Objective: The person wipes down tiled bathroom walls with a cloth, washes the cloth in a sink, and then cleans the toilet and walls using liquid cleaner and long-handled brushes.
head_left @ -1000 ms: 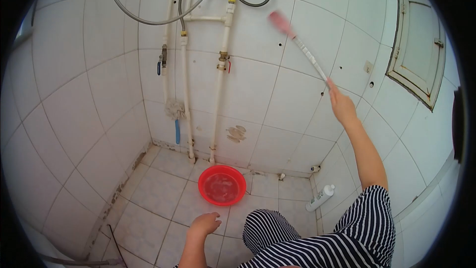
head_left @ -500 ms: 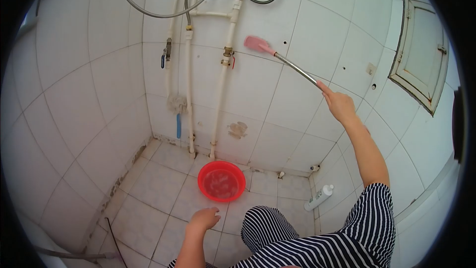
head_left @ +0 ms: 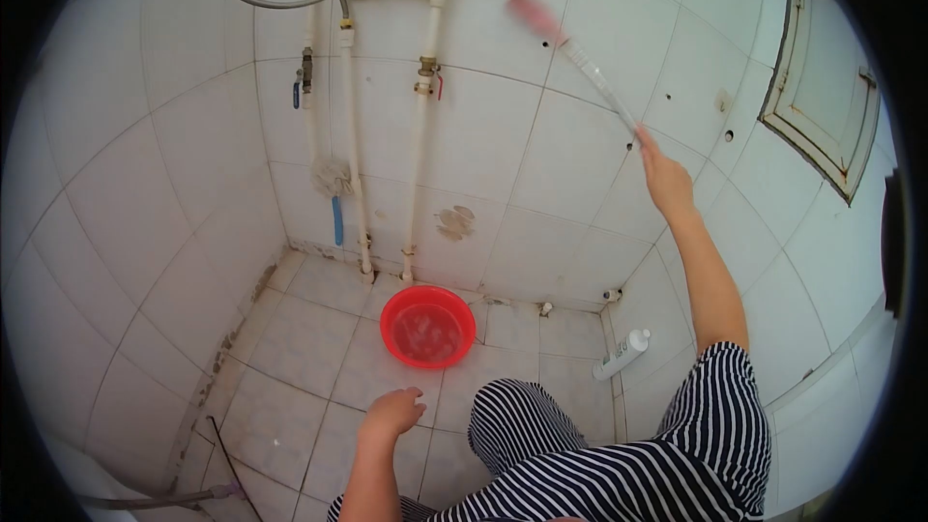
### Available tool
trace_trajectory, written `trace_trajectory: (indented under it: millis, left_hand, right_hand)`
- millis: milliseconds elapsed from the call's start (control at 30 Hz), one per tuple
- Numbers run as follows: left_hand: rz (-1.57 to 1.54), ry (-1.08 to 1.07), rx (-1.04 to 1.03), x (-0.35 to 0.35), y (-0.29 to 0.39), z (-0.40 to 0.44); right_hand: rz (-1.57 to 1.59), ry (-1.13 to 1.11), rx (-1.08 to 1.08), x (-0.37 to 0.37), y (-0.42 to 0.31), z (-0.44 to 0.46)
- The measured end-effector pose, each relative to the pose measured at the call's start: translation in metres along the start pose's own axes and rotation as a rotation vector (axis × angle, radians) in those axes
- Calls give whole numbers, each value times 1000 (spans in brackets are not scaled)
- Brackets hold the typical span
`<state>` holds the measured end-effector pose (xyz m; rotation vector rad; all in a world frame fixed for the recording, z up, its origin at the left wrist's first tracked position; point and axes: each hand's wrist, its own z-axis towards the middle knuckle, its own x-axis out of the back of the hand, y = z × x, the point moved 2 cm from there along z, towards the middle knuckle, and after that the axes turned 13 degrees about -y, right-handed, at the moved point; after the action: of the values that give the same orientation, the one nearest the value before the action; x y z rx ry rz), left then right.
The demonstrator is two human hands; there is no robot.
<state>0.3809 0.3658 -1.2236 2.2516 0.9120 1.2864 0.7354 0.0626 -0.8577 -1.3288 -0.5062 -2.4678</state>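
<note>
My right hand (head_left: 665, 179) is wrapped round the lower end of a long-handled brush with a pink head (head_left: 535, 16) and a metal shaft. The brush slants up and to the left in front of the white tiled wall (head_left: 590, 174), its head blurred by motion; whether it touches the tiles I cannot tell. Low at the centre, my left hand (head_left: 394, 412) hangs with its fingers partly bent and apart, holding nothing. Just beyond it a red basin (head_left: 427, 327) of cloudy water stands on the tiled floor.
Pale pipes (head_left: 418, 155) with valves run down the wall, and a metal hose (head_left: 280, 2) loops above. A blue-handled scrubber (head_left: 334, 188) hangs beside them. A white bottle (head_left: 622, 355) leans in the right corner. A small framed hatch (head_left: 822, 87) is at upper right.
Over the last second the brush head swung down and left, then back up and right, in my right hand. The whole view has shifted, so wall and basin appear higher. My left hand stays empty.
</note>
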Motion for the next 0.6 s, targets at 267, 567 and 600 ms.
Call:
trace_trajectory:
  millis: [267, 567, 600]
  left_hand:
    - [-3, 13, -5, 1, 10, 1]
    - [68, 27, 6, -6, 6, 5]
    - [75, 24, 5, -5, 7, 5]
  right_hand:
    - [-141, -243, 133, -36, 9, -56]
    - [315, 63, -157, -83, 33, -44]
    - [261, 101, -42, -90, 27, -52]
